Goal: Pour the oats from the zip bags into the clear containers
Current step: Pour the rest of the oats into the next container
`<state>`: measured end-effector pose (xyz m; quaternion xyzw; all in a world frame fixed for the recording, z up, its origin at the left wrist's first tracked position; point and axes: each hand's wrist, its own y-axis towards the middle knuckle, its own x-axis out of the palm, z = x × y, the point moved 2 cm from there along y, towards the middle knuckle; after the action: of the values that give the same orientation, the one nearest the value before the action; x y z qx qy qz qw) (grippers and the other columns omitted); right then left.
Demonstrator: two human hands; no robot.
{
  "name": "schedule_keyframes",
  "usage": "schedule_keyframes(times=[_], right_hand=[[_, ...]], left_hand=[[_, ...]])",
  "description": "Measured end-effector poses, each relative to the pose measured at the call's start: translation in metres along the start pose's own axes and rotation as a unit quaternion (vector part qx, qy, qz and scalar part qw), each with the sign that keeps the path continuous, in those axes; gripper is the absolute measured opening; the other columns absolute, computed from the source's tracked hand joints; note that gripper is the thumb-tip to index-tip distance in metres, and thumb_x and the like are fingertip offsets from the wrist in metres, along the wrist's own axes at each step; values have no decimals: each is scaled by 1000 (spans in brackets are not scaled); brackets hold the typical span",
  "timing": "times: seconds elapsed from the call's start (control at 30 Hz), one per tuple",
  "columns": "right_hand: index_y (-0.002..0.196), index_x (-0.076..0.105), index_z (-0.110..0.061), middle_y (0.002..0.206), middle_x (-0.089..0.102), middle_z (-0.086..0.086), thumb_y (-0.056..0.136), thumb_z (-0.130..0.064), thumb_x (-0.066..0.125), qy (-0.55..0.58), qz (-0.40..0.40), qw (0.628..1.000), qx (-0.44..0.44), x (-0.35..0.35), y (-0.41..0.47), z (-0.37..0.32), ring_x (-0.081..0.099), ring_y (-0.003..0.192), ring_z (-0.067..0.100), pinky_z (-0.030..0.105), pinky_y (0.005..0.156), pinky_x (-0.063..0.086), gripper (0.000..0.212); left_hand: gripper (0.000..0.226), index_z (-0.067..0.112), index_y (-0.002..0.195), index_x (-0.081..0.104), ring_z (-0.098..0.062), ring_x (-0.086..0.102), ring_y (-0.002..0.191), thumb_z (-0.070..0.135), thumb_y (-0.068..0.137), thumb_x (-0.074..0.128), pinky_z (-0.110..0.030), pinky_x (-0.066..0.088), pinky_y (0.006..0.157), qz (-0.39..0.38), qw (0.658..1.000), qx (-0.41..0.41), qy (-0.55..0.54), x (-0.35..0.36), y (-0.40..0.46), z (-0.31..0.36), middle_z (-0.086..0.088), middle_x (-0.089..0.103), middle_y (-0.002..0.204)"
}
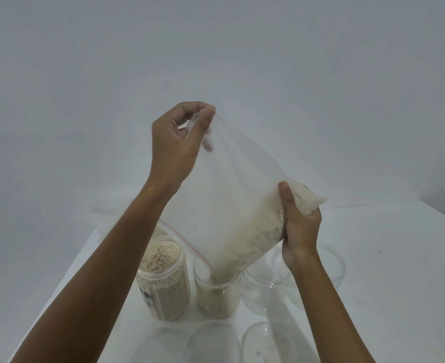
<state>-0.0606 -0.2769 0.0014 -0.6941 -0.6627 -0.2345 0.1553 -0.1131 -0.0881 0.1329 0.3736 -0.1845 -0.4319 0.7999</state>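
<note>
A clear zip bag (242,195) with a red zip line hangs tilted above the table, mouth down. My left hand (179,142) pinches its upper corner. My right hand (299,226) grips its lower right side, where the oats bulge. Oats slide from the bag's mouth into a clear container (217,297), which is partly filled. Left of it stands another clear container (163,279), filled with oats almost to the rim.
Empty clear containers stand to the right (264,292) and further right (331,265). Three more empty ones line the near edge, e.g. (213,347). They stand on a white table (399,271) against a plain grey wall.
</note>
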Motion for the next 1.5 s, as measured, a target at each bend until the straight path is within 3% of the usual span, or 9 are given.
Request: schedule_keyframes(times=[0.27, 0.43, 0.53, 0.8, 0.93, 1.03, 1.27, 1.4, 1.5], right_hand=[[125, 64, -15, 105, 70, 0, 58, -38, 94, 4, -32, 999, -9, 20, 9, -10, 69, 91, 15, 35, 85, 59, 76], [111, 67, -21, 100, 70, -1, 59, -35, 91, 1, -32, 999, -11, 22, 10, -12, 68, 88, 16, 39, 87, 58, 59], [99, 67, -22, 95, 70, 1, 62, -34, 89, -10, -41, 999, -22, 22, 11, -14, 67, 85, 19, 40, 83, 57, 45], [72, 63, -19, 73, 68, -1, 76, -19, 86, -12, -61, 997, -54, 29, 15, -31, 66, 64, 18, 31, 65, 55, 24], [70, 62, -20, 72, 67, -1, 75, -21, 86, -17, -81, 993, -81, 38, 14, -43, 66, 61, 16, 31, 66, 55, 25], [72, 63, -22, 74, 69, -2, 65, -34, 89, -21, -85, 993, -74, 42, 11, -45, 68, 64, 15, 35, 70, 55, 30], [111, 70, -21, 100, 79, -8, 45, -69, 90, -98, -129, 986, -27, 9, -15, 1, 74, 97, 9, 17, 75, 56, 84], [96, 72, -9, 61, 72, -5, 74, -37, 86, -277, -262, 924, 18, -8, -36, 21, 60, 52, -2, 10, 62, 46, 38], [93, 76, -21, 87, 80, -4, 81, -28, 83, -298, -237, 925, 6, -15, -37, 28, 74, 79, 5, 21, 74, 55, 16]], left_hand=[[5, 14, 98, 69, 2, 63, 76, 18, 94, 68, -12, 48, 74, 49, 998, -26, 0, -25, 1, -10, 8, 67, 87], [54, 24, 123, 63, -6, 68, 106, 47, 77, 79, -32, 54, 96, -68, 989, -124, 36, -48, -4, -23, 12, 73, 108], [45, 21, 98, 74, -14, 74, 92, 54, 70, 83, -48, 58, 91, -155, 964, -181, 116, -56, -14, -29, 5, 78, 95], [31, 9, 82, 74, -13, 74, 79, 39, 77, 77, -41, 58, 84, -131, 969, -185, 99, -61, -20, -32, -3, 78, 83], [32, 23, 93, 73, -6, 73, 86, 43, 68, 80, -22, 58, 78, -168, 959, -208, 93, -65, -23, -33, 10, 78, 91], [26, 15, 86, 75, -9, 73, 86, 38, 74, 81, -24, 54, 80, -173, 956, -206, 114, -67, -26, -38, 5, 78, 89], [25, 13, 72, 75, -5, 69, 81, 37, 79, 78, -19, 48, 76, -156, 962, -199, 104, -68, -29, -39, 0, 76, 85], [23, 14, 70, 75, -10, 71, 82, 34, 81, 78, -25, 51, 80, -140, 965, -198, 101, -69, -27, -36, 0, 76, 86], [21, 16, 69, 74, -4, 70, 77, 32, 81, 78, -28, 53, 82, -129, 966, -202, 98, -70, -27, -35, 2, 76, 84]])
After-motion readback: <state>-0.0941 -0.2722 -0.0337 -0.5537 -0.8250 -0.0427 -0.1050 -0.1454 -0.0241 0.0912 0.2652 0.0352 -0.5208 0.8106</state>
